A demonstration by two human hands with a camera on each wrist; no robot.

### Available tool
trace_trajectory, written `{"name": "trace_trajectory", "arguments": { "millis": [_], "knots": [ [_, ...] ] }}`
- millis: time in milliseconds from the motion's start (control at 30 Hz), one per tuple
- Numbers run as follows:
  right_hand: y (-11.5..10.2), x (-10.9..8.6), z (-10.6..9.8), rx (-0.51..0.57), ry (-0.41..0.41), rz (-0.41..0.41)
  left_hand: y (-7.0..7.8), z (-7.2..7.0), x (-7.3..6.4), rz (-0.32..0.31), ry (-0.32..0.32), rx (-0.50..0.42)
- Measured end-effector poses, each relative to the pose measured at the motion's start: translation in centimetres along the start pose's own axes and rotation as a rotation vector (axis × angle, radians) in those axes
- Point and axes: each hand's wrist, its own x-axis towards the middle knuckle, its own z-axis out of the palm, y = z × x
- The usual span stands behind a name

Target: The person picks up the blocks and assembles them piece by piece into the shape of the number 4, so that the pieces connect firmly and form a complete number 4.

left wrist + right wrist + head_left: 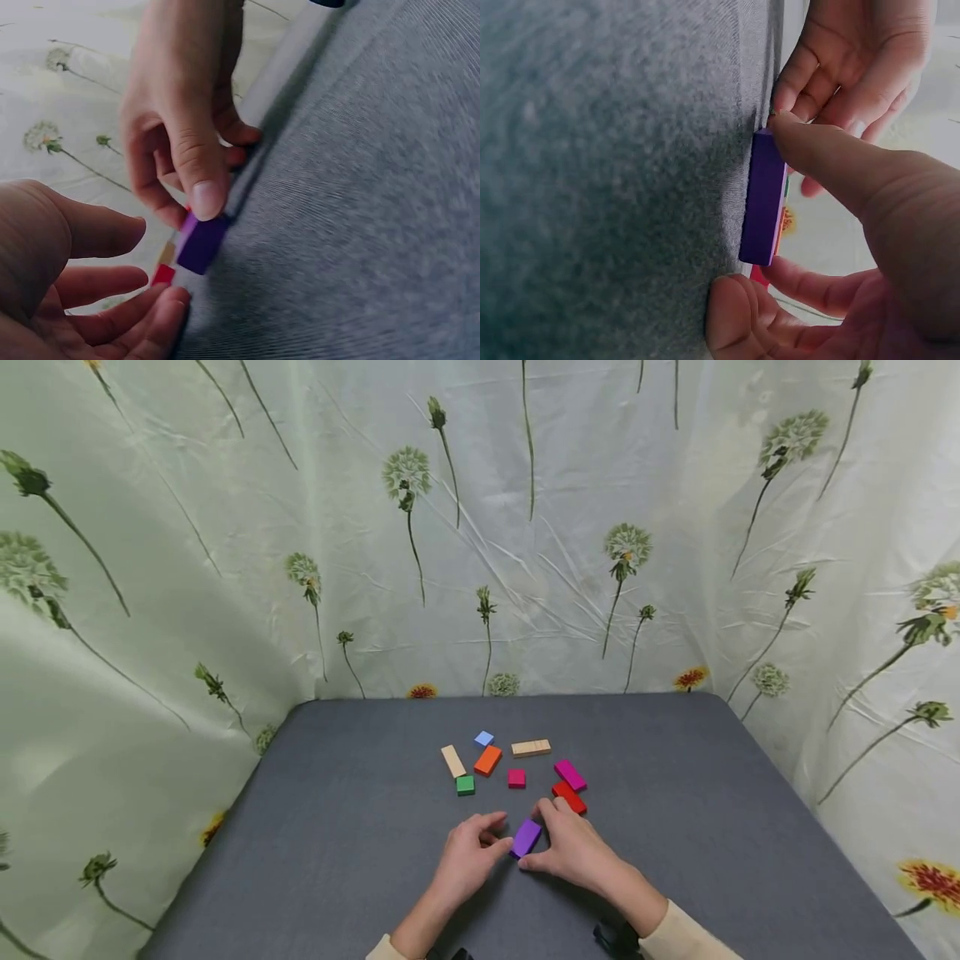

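A purple rectangular block [526, 838] lies at a slant on the grey tabletop, between the two hands. My right hand [576, 847] pinches it end to end: the thumb is at the near end and the index finger at the far end, as the right wrist view shows on the purple block [763, 199]. To its left is my left hand [468, 857], fingers loosely bent and apart, with nothing in its grasp. Its thumb tip comes close beside the block in the head view. Just beyond the right fingers lies a red block [569, 797].
Farther back lie a magenta block [570, 775], a crimson square block [517, 778], an orange block [487, 761], a green block [465, 786], a blue block [483, 739] and two plain wooden blocks, one upright-slanted [453, 762], one sideways [531, 748]. A flowered curtain [510, 560] surrounds the table.
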Motion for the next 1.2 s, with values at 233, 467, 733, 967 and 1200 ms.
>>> {"name": "trace_trajectory", "arguments": {
  "millis": [233,467,733,967,1200],
  "knots": [
    [0.1,0.2,0.1,-0.045,0.0,-0.029,-0.2,0.8,0.1,0.069,0.013,0.059],
    [0.1,0.3,0.1,-0.015,-0.011,-0.099,-0.4,1.1,0.2,0.066,0.053,0.071],
    [0.2,0.4,0.1,0.003,-0.017,-0.136,-0.7,1.2,0.5,0.06,0.052,0.076],
    [0.7,0.7,0.1,0.002,-0.032,-0.191,-0.8,1.1,0.5,0.056,0.026,0.088],
    [0.8,0.8,-0.1,0.012,-0.067,-0.195,-0.9,1.2,0.3,0.036,0.011,0.091]
  ]
}}
